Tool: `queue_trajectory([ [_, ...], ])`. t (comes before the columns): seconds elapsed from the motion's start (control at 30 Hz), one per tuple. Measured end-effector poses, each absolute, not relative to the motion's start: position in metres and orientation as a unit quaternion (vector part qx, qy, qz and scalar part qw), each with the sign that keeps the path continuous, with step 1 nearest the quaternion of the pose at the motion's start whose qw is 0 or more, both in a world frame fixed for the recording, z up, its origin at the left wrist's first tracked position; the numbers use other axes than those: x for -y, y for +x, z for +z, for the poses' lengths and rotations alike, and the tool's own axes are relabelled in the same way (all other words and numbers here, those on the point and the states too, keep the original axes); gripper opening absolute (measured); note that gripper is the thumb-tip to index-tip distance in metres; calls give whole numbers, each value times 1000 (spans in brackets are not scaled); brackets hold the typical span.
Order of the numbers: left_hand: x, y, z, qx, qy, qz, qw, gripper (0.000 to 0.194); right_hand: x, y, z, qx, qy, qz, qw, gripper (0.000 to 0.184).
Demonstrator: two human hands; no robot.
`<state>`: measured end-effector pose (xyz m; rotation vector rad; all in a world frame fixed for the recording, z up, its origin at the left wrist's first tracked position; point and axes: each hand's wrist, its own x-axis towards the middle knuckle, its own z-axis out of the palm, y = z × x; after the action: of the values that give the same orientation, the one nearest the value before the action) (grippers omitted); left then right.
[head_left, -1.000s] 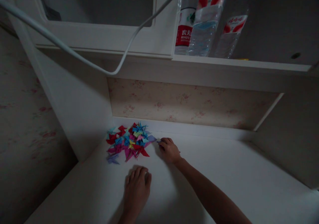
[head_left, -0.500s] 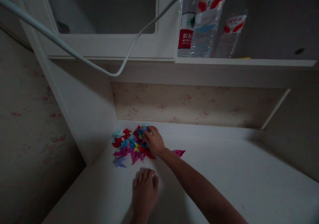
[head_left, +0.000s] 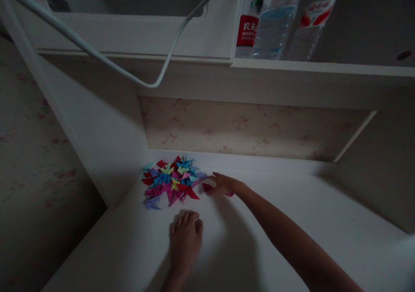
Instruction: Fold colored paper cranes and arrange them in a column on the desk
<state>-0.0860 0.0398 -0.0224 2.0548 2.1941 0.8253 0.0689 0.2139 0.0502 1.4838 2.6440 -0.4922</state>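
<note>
A pile of folded paper cranes in red, blue, magenta, yellow and pale green lies at the back left of the white desktop. My right hand is just right of the pile, over a magenta paper crane that it partly covers. Its fingers look apart, though slightly blurred, and I see no firm grip. A lilac paper piece lies at the pile's edge near the fingertips. My left hand rests palm down on the desktop in front of the pile, fingers loosely bent, holding nothing.
The white desktop meets a side panel on the left. Overhead, a shelf carries plastic bottles. A pale cable hangs across the upper left, before a cabinet door.
My right hand has moved right, off the pile to the separate magenta crane. More of the pile shows, with a lilac piece at its right edge. My left hand stays put; the view shifted slightly.
</note>
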Motion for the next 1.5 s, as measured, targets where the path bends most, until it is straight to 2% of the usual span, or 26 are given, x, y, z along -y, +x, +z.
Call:
queue_trajectory([
  [0.13, -41, -85, -22, -708, 661, 251, 4, 21, -210, 115, 41, -855, 479, -168, 105, 83],
  [0.23, -41, -84, -23, -706, 665, 244, -2, 22, -202, 122, 32, -860, 481, -145, 86, 76],
  [0.37, -40, -83, -22, -707, 664, 244, 5, 21, -194, 103, 20, -861, 491, -126, 52, 86],
  [0.43, -40, -83, -22, -705, 664, 249, 9, 20, -193, 88, 15, -863, 491, -114, 35, 79],
  [0.53, -40, -84, -22, -697, 672, 251, 10, 19, -194, 64, 10, -865, 492, -93, 12, 58],
  [0.7, -40, -84, -21, -685, 684, 250, 6, 20, -203, 45, 13, -868, 490, -79, 14, 33],
  [0.93, -43, -85, -22, -687, 682, 251, 19, 20, -213, 52, 22, -864, 493, -94, 39, 28],
  [1.17, -42, -86, -22, -683, 681, 261, 27, 18, -208, 45, 35, -865, 481, -142, 32, 26],
  [1.33, -43, -86, -23, -689, 676, 260, 27, 17, -209, 35, 55, -874, 422, -237, 38, 18],
  [1.5, -43, -86, -23, -686, 681, 255, 29, 17, -219, 11, 74, -863, 379, -332, -16, 12],
])
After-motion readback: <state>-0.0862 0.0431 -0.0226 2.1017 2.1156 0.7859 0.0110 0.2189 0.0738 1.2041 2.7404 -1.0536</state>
